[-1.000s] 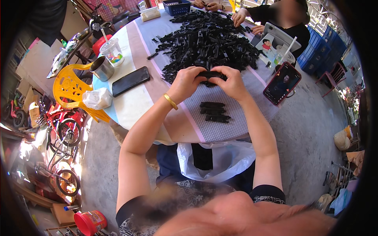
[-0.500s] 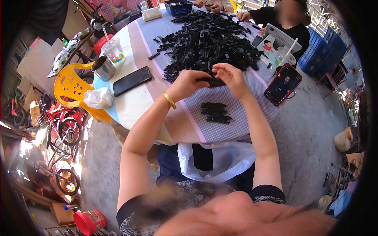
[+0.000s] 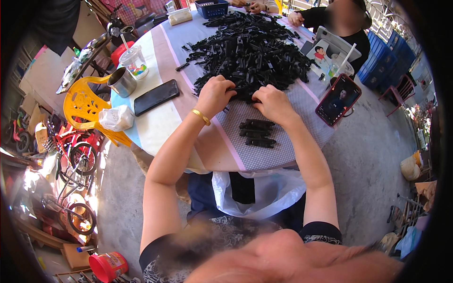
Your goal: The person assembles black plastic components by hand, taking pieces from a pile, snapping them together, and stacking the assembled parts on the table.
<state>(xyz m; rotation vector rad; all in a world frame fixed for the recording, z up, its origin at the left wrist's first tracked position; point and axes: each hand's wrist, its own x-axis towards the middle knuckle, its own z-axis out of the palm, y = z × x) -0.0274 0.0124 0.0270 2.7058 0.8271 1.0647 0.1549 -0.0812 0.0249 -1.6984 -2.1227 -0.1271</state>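
Observation:
A big heap of slim black plastic pieces [image 3: 255,52] covers the far middle of the round table. At its near edge my left hand [image 3: 216,96], with a gold bangle on the wrist, has its fingers pinched at a black piece; a dark tip shows below the palm. My right hand [image 3: 274,104] is curled in beside the heap's near edge, thumb and fingertips drawn together; what lies between them is too small to make out. Closer to me, a small neat group of black pieces [image 3: 257,133] lies side by side on the dotted cloth strip.
On the left of the table are a dark phone [image 3: 156,97], a metal cup [image 3: 122,82] and a plastic cup [image 3: 134,62]. A lit phone [image 3: 339,101] stands at the right edge. A white plastic bag [image 3: 269,198] hangs at my lap. Another person [image 3: 347,28] sits across.
My hands have come apart; the black bundle they held together no longer shows between them. My left hand has shifted slightly left, and my right hand has lowered. The person across has drawn a hand back.

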